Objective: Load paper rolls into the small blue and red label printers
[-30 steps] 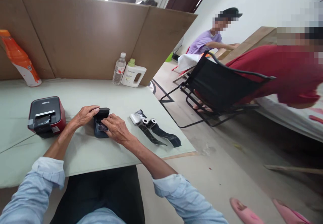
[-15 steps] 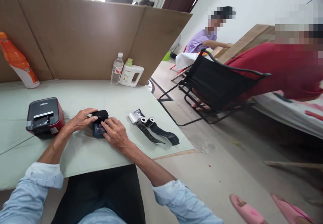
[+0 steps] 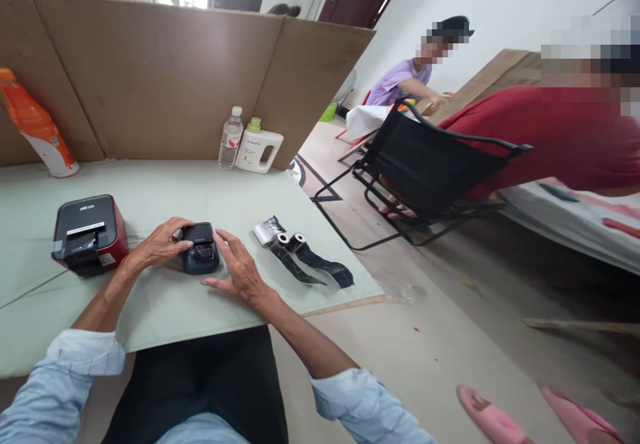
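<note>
The left hand is placed against the left edge of the device, thumb and fingers parted; the right hand is held open beside its right edge. On the table, the device could be skewed by one-sided pressure. Clear liquid is apparently contained in the bottle; the jug's contents are hidden.

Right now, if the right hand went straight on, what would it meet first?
Most likely the small dark device, right beside the fingertips of the right hand; I can't tell whether they touch.
</note>
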A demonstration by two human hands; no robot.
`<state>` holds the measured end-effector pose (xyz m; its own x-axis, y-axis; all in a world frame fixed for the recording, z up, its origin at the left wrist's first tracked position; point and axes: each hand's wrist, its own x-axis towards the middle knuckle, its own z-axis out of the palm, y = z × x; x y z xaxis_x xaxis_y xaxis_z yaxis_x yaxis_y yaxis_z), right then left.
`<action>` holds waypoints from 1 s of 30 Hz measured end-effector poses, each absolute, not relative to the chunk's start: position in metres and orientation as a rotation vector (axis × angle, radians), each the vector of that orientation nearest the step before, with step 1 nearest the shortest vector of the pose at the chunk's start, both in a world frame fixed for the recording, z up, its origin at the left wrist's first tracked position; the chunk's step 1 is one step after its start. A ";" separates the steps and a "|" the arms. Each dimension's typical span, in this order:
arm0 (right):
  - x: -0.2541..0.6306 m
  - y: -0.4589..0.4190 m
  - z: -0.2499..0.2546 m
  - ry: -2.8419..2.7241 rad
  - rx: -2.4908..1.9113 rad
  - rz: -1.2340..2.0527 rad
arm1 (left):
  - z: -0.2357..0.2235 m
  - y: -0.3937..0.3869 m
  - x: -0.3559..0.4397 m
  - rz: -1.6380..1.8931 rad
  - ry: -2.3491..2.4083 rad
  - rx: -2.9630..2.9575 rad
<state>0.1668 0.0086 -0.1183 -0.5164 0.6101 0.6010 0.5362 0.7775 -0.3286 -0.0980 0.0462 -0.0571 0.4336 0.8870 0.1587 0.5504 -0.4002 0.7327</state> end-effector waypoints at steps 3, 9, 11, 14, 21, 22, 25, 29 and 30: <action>0.170 0.017 -0.122 -2.277 -0.927 0.314 | -0.062 0.045 -0.097 0.743 1.272 2.055; 0.167 0.021 -0.124 -2.298 -0.971 0.457 | -0.075 0.043 -0.094 0.846 1.332 1.950; 0.166 0.020 -0.123 -2.289 -0.979 0.458 | -0.077 0.043 -0.093 0.874 1.328 1.937; 0.165 0.020 -0.123 -2.282 -0.986 0.444 | -0.079 0.043 -0.092 0.905 1.322 1.916; 0.163 0.022 -0.131 -2.264 -0.997 0.404 | -0.081 0.046 -0.091 0.949 1.303 1.871; 0.163 0.022 -0.132 -2.263 -1.000 0.399 | -0.081 0.047 -0.091 0.953 1.297 1.874; 0.162 0.023 -0.133 -2.260 -0.997 0.388 | -0.082 0.048 -0.092 0.961 1.299 1.887; 0.161 0.022 -0.131 -2.250 -1.007 0.395 | -0.084 0.050 -0.095 0.940 1.295 1.906; 0.161 0.021 -0.131 -2.250 -1.012 0.400 | -0.085 0.049 -0.096 0.943 1.287 1.909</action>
<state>0.1608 0.0212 -0.1310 -0.5053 0.7522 0.4230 0.5604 0.6588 -0.5019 -0.0963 0.0494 -0.0850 0.2623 0.9424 0.2073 0.4816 -0.3140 0.8182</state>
